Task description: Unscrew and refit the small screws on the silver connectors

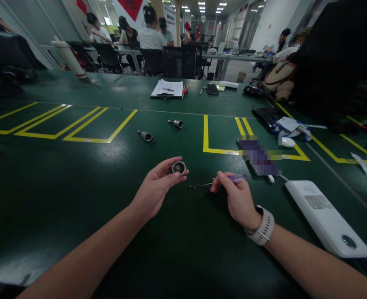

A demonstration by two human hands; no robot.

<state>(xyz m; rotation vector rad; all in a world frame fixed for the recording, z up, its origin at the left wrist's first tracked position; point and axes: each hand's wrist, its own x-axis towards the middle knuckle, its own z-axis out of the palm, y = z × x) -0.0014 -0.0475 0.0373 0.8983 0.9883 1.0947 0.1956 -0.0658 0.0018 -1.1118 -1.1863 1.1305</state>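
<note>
Between the fingers and thumb of my left hand (161, 182) is a round metal housing (178, 167), its hollow end tilted up toward me. My right hand (235, 193) is closed around a thin screwdriver (236, 178) with a clear purplish handle. The screwdriver's narrow shaft points left, its tip close to several tiny dark rings (194, 187) on the green table. Farther back lie two similar metal parts with shafts, one metal part (146, 136) to the left and another metal part (177, 124) nearer the middle.
To the right, a white power bank (326, 218) is cabled to a phone (258, 158). Yellow tape (205, 133) marks boxes on the table (171, 257). A clipboard (167, 89), a dark phone (212, 89) and a cloth (291, 126) lie farther back. Other people sit beyond.
</note>
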